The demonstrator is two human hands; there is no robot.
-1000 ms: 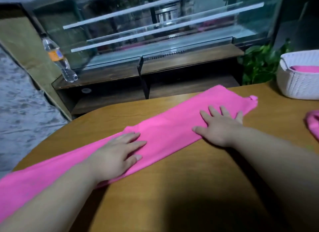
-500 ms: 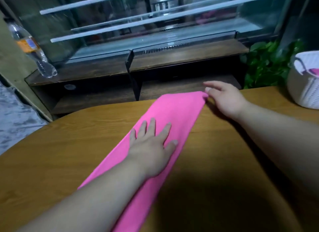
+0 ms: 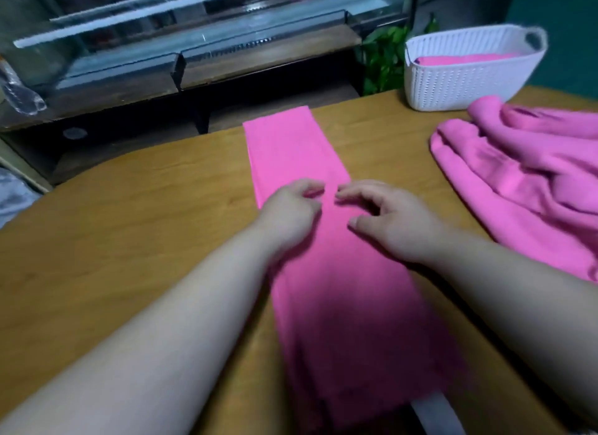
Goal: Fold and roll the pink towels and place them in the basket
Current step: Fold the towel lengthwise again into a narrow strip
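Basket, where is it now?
Head view: the white basket stands at the far right of the table, behind the pink towel heap, beside the green plant.

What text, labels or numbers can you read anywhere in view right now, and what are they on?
There is no readable text in this view.
The round mark on the dark shelf is too blurred to read.
The clear bottle at the left edge shows no label.
No print is visible on the white basket, the folded towel or the towel pile.
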